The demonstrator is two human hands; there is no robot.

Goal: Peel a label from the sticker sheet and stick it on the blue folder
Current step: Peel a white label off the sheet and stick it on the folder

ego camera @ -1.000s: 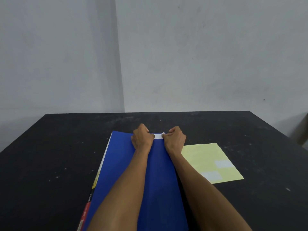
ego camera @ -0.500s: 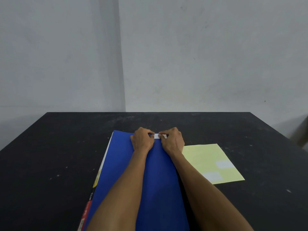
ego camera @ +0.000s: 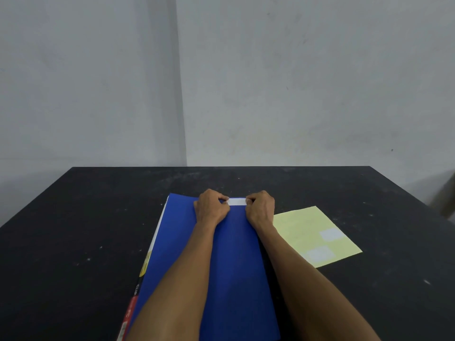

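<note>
Black bench (ego camera: 73,242), bare along its left side. Blue folder (ego camera: 236,254) lies flat at centre, its far edge well short of the bench's back edge. Left hand (ego camera: 211,207) and right hand (ego camera: 261,207), fingers curled, each press one end of the white label (ego camera: 237,201) flat against the folder's far edge; neither grip encloses it. Yellow sticker sheet (ego camera: 300,225) lies just right of the folder, with open bench beyond.
</note>
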